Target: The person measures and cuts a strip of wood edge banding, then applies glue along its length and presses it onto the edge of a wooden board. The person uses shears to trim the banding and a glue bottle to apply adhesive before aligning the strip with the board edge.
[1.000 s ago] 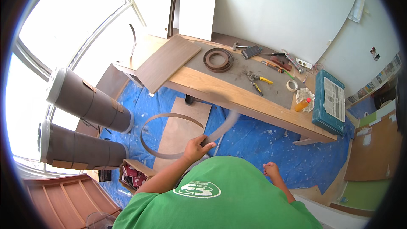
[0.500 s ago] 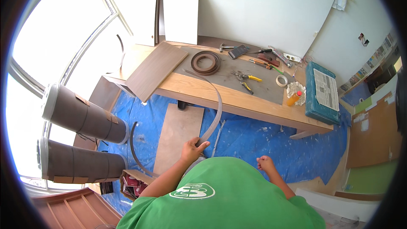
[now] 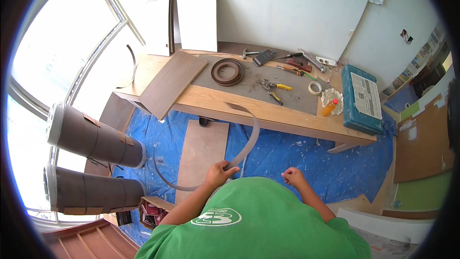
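The curved strip (image 3: pixel 251 143) is located at the near side of the bench (image 3: pixel 287 113). The left hand (image 3: pixel 219 174) clamps it between thumb and fingers. Right hand (image 3: pixel 293 176): fingers curled; contents cannot be determined.

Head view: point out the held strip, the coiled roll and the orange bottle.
Held strip (image 3: pixel 253 138), head view: face of its right curve.
Coiled roll (image 3: pixel 241 72), head view: right side of its ring.
Orange bottle (image 3: pixel 328 109), head view: middle of its body.
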A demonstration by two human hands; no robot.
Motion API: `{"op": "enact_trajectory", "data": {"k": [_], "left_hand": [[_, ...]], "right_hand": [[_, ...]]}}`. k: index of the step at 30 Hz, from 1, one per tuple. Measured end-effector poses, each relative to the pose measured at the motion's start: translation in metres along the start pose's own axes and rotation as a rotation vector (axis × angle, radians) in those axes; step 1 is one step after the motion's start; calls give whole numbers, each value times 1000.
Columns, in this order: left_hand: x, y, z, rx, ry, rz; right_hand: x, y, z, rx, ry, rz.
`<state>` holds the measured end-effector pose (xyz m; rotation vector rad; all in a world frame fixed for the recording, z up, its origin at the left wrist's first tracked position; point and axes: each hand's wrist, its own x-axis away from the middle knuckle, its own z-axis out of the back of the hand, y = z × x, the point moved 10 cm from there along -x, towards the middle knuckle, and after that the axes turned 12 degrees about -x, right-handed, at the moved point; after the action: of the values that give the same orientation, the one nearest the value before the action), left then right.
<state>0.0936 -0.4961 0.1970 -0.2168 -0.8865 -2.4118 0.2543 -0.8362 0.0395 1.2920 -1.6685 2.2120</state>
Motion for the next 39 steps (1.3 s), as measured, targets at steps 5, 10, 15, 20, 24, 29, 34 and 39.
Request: {"op": "enact_trajectory", "data": {"k": [5, 10, 15, 20, 24, 29, 34, 39], "left_hand": [[-1, -15, -14, 17, -92, -11], [4, -21, -11, -53, -87, -16], [3, -29, -22, -110, -251, 5], [-8, -42, -44, -144, -377, -54], [-27, -15, -42, -268, -349, -352], [-55, 11, -26, -459, -532, -293], [-82, 41, 16, -525, -458, -361], [-103, 22, 56, -596, -315, -488]], "right_hand": [[0, 0, 0, -10, -9, 15], [1, -13, -5, -24, -8, 48], [11, -42, -26, -1, -130, 46], [29, -102, -66, -33, -258, 213], [28, -129, -96, -99, -291, 174], [7, -135, -112, -180, -178, 28], [-14, -164, -114, -441, -19, 137], [-18, -199, -93, -565, 159, 250]]}}
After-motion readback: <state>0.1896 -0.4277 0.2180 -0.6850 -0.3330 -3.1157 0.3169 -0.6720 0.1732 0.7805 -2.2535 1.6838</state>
